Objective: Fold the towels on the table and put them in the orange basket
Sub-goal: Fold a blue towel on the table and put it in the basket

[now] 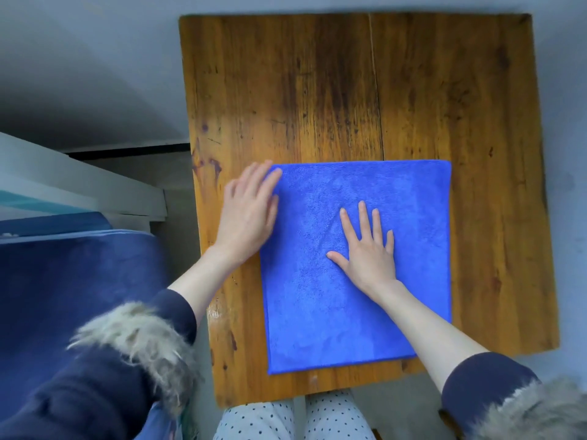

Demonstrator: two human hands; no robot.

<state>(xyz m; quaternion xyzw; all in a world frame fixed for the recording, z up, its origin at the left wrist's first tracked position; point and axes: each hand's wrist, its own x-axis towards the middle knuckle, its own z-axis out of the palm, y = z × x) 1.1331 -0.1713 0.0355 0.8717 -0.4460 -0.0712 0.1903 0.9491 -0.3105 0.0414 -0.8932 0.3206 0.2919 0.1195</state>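
A blue towel [409,217] lies flat and nearly square on the near half of the wooden table [349,90]. My right hand [368,249] presses flat on the towel's middle with fingers spread. My left hand [247,214] lies over the towel's far left corner, fingers straight and together, partly on the table. The corner under it is hidden. No orange basket is in view.
The table's far half and right strip are bare wood. A dark blue bed cover [79,281] and a white frame [79,185] stand to the left of the table. My knees in dotted trousers [295,420] sit under the near edge.
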